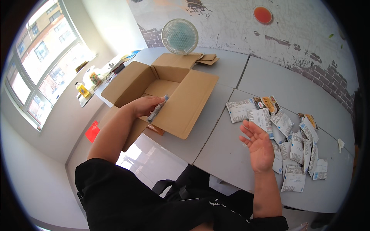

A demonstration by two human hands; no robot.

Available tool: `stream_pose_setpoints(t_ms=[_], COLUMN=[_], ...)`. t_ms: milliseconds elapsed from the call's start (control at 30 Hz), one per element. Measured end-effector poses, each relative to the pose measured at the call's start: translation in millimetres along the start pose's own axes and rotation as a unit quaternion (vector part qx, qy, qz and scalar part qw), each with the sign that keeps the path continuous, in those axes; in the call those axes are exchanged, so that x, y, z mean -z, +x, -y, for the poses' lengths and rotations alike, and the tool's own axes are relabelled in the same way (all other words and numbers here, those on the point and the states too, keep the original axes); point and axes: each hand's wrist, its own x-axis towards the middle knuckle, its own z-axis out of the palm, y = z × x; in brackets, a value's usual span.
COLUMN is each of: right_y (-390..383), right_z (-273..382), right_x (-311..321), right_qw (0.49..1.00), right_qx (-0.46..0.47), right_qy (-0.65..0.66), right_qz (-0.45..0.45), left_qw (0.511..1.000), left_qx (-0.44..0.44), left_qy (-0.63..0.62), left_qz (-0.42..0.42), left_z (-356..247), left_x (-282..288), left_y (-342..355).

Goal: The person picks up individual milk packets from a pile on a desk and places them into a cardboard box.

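Observation:
An open brown cardboard box point(192, 104) sits on the grey tabletop at the centre-left, flaps out. My left hand point(144, 106) reaches into its near side, fingers closed on a small printed packet point(157, 112) held on edge by the right flap; part of the packet is hidden behind the fingers. My right hand point(257, 148) is raised palm up with fingers apart, holding nothing, beside a loose pile of white printed pouches point(296, 148). A few pouches with orange-brown fronts point(270, 103) lie among them at the back.
A fan point(180, 36) stands behind the box near folded cardboard point(208, 59). A yellow bottle point(82, 89) and other small items sit by the window at left. A small white scrap point(340, 144) lies at the right. Tables point(266, 73) meet along dark seams, with a wall behind.

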Motion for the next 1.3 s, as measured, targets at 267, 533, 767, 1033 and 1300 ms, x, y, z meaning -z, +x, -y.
stream_pose_setpoints(t_ms=[267, 533, 767, 1033, 1300], right_y=[-1.8, -0.9, 0.1, -8.2, -8.6], right_z=[0.4, -1.2, 0.5, -9.6, -4.8], right_x=[-0.8, -1.9, -3.4, -18.1, -15.9], right_qw=[1.000, 1.000, 1.000, 0.903, 0.849], right_qx=[0.001, 0.003, -0.011, -0.020, 0.046], right_qy=[0.002, -0.007, -0.026, -0.426, -0.518], right_qz=[0.017, 0.011, -0.015, 0.038, 0.095], left_qw=[0.938, 0.961, 0.970, 0.811, 0.705], left_qx=[-0.075, -0.050, -0.092, -0.354, -0.309], left_qy=[0.338, 0.265, 0.160, 0.451, 0.634], left_qz=[-0.004, -0.068, -0.160, -0.115, -0.072], left_z=[-22.3, -22.6, -31.8, -84.6, -93.3], left_x=[-45.6, -39.1, -27.5, -139.4, -260.0], left_y=[-36.4, -34.2, -25.7, -27.6, 72.7])
